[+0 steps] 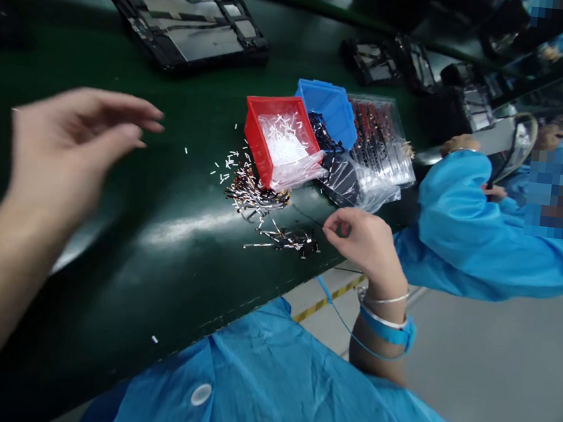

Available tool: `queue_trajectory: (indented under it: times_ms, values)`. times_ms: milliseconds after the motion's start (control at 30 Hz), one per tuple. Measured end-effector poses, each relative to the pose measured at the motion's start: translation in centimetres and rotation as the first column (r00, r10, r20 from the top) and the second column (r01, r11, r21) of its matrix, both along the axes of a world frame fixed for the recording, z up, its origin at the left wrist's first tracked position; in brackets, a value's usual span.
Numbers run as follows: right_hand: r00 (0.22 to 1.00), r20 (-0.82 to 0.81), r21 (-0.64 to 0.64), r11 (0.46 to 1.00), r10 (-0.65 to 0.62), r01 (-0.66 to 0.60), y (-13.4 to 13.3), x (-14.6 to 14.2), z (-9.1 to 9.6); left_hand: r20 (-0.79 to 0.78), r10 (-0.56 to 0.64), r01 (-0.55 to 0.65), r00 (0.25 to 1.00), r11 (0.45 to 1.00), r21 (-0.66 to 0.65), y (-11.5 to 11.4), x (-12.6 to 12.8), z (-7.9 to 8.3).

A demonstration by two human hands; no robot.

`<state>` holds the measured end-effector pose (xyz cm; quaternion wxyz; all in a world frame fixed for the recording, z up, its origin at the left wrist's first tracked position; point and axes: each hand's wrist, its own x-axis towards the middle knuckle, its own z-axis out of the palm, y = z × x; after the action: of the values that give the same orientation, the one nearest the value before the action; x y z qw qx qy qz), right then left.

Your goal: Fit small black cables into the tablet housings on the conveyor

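My left hand (67,141) hovers above the green work surface at the left, fingers stretched and slightly apart from the thumb, with nothing in it. At the front edge, my right hand (366,240) pinches a thin black cable (310,217) between thumb and fingertips. Beside it lies a small heap of thin cables (288,240) with tiny end connectors. A larger pile of cables (256,191) with white and orange ends sits just behind. Next to that pile stands a red bin (259,138) holding a clear bag of small white strips (285,146).
A blue bin (326,101) with black parts adjoins the red one. Clear trays (382,141) and a plastic bag (359,182) lie right of it. An opened device (190,27) rests at the back. A co-worker's blue sleeve (460,230) reaches in from the right.
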<state>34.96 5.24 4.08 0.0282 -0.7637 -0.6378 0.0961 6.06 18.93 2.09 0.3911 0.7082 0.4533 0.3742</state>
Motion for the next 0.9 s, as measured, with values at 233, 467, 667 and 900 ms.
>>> queue_trajectory:
  times_ms: [233, 467, 667, 900]
  values:
    - [0.811, 0.23, 0.47, 0.669, 0.537, -0.576, -0.6, -4.8, 0.1, 0.243, -0.495, 0.548, 0.834, 0.692, -0.47, -5.0, 2.9, -1.1]
    - [0.801, 0.237, 0.666, 0.508, 0.55, -0.546, 1.2, -6.3, -1.6, 0.534, -0.386, 0.658, 0.752, 0.391, -0.644, -6.3, 3.4, -1.5]
    - [0.823, 0.086, 0.744, 0.512, 0.562, -0.428, 2.0, -8.0, -2.7, 0.435, -0.369, 0.57, 0.821, 0.571, -0.591, -6.4, 3.4, -1.0]
    - [0.757, 0.032, 0.653, 0.559, 0.653, -0.511, 3.0, -7.9, -2.8, 0.351, -0.462, 0.577, 0.814, 0.58, -0.575, -5.6, 3.6, -1.4]
